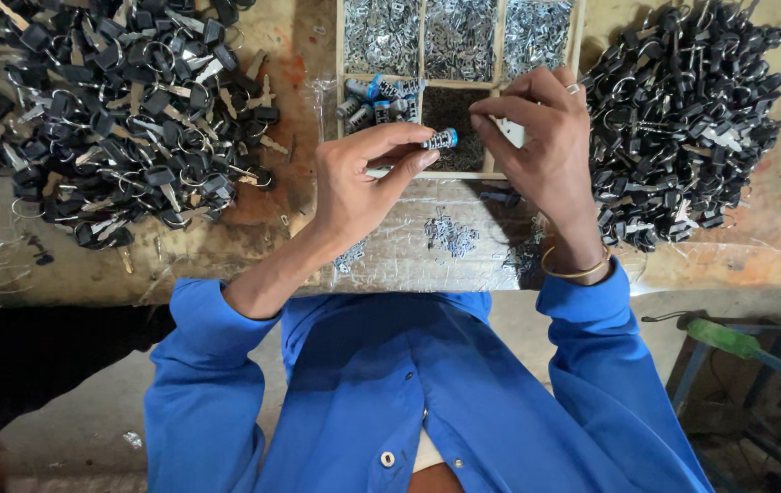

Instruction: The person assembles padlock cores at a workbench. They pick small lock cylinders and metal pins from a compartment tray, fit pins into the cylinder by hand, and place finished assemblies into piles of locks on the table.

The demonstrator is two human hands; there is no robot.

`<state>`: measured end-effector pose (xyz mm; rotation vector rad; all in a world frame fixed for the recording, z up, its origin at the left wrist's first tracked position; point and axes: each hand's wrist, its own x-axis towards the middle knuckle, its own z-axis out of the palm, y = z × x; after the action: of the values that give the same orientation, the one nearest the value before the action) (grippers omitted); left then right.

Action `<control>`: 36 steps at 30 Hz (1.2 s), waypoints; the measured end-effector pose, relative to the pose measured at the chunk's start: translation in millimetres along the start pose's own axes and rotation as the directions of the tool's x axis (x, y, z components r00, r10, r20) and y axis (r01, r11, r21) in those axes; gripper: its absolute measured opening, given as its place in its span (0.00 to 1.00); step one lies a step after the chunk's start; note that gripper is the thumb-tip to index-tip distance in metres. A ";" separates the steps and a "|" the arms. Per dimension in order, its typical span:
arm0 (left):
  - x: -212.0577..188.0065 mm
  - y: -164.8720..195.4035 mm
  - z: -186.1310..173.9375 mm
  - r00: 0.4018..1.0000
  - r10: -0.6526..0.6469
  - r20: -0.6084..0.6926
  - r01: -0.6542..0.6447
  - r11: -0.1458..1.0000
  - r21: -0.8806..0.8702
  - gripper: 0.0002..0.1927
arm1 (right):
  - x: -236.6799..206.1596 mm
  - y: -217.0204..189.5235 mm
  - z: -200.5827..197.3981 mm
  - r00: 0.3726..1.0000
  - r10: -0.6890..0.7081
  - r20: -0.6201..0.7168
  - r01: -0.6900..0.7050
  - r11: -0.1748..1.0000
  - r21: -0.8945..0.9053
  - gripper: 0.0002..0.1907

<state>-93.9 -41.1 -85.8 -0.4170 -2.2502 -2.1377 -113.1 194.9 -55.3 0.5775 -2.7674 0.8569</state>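
Observation:
My left hand (367, 178) pinches a small metal lock cylinder (441, 139) with a blue end between thumb and forefinger, over the near edge of a wooden compartment tray (337, 55). My right hand (541, 137) is beside it, fingertips closed just right of the cylinder, possibly on a tiny part too small to make out. More cylinders (379, 99) with blue ends lie in the tray's near left compartment. The compartment under my hands holds dark small parts (452, 108).
A large heap of black-headed keys on rings (121, 110) covers the left of the worn bench. Another such heap (682, 119) lies on the right. The tray's far compartments hold small silvery parts (459, 36). Loose metal bits (450, 236) lie near the bench edge. A green-handled tool (723, 338) rests lower right.

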 end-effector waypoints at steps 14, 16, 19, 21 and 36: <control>-0.2 -0.5 0.5 0.999 -0.036 -0.002 0.036 0.999 0.009 0.10 | 0.4 -2.0 9.0 0.995 0.038 -0.097 -0.016 0.975 0.220 0.07; 0.0 -0.8 0.2 0.999 -0.032 0.001 0.032 0.999 0.025 0.10 | -2.2 -4.5 13.4 0.985 0.164 -0.060 -0.094 0.788 0.608 0.07; -0.5 -1.4 0.7 0.999 -0.032 0.006 0.032 0.999 0.008 0.10 | -3.4 -7.3 21.4 0.994 0.082 0.073 -0.108 0.609 0.786 0.06; -1.0 -1.4 0.3 0.998 -0.066 0.010 0.066 0.998 -0.002 0.10 | -5.4 -9.2 22.9 0.983 0.092 0.157 -0.181 0.601 0.779 0.06; -0.6 -3.5 -0.4 0.999 -0.023 0.025 0.024 0.999 -0.032 0.11 | -3.0 -22.6 18.5 0.986 0.068 0.150 -0.151 0.738 0.658 0.05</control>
<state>-94.1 -41.7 -89.3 -0.4215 -2.2474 -2.1947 -102.0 168.0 -59.9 0.5744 -2.5421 1.9393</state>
